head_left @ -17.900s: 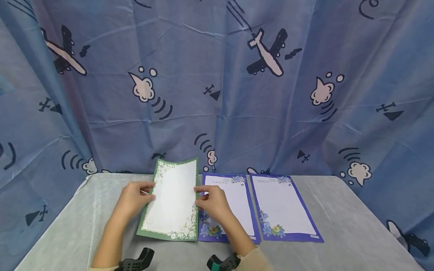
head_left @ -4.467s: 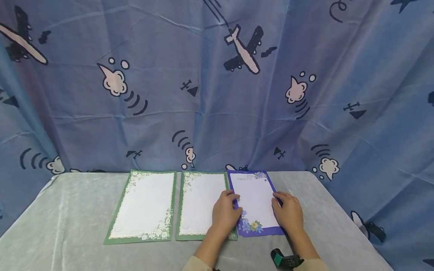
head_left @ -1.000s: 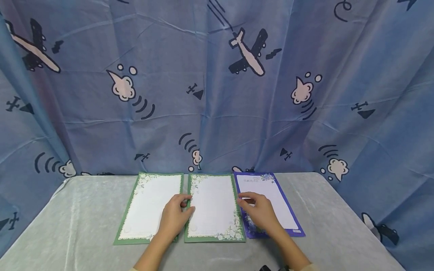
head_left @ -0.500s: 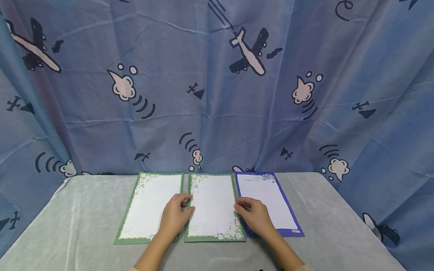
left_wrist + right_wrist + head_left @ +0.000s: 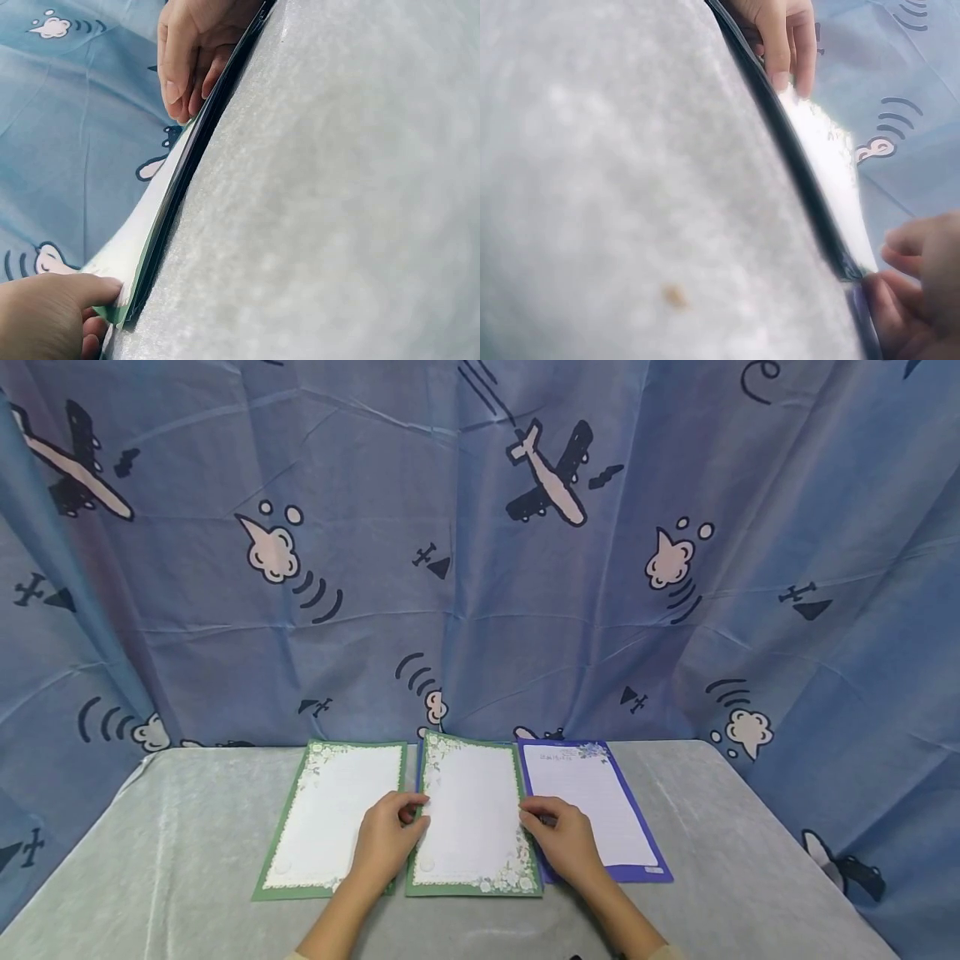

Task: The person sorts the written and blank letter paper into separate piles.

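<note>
A green-bordered sheet of letter paper (image 5: 472, 814) with white flowers is in the middle, held at both sides. My left hand (image 5: 388, 835) pinches its left edge between thumb and fingers, and my right hand (image 5: 562, 831) pinches the right edge. Its far edge is raised, and a thin blue-purple edge (image 5: 419, 764) shows below it. In the left wrist view the sheet (image 5: 135, 244) bows up from a dark-edged stack (image 5: 187, 165) of sheets. The right wrist view has the left hand (image 5: 784, 30) at the top, at the sheet's other side.
A second green-bordered sheet (image 5: 341, 802) lies to the left, partly covered by the left hand. To the right is a purple-bordered sheet (image 5: 600, 802) with blue flowers and faint handwriting. The grey cloth-covered table (image 5: 202, 827) ends at a blue patterned curtain (image 5: 360, 568).
Half a second ago the middle green sheet lay flat; its far edge has risen. Earlier the right hand shifted onto its edge. Before that, both hands were on the purple sheet.
</note>
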A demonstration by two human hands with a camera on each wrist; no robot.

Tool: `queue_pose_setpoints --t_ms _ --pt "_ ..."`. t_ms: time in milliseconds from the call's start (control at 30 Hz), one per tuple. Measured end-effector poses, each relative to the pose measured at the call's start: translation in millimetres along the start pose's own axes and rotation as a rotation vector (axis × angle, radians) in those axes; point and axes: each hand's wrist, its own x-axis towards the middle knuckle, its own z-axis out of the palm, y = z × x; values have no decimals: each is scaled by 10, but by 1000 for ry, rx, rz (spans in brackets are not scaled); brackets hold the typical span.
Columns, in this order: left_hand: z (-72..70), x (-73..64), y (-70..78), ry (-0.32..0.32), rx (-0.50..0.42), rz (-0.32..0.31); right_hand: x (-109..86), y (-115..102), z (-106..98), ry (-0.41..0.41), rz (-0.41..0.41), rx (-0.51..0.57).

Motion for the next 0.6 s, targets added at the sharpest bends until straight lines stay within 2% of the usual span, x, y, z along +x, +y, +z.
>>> queue_pose_setpoints --t_ms 133,433,600 --pt "-20 0 10 -21 -22 2 -4 -15 -2 0 6 23" --pt "-34 37 17 -19 -146 -77 -9 -8 15 26 15 6" --pt "-32 60 18 -39 -224 -105 -7 2 18 55 96 8"
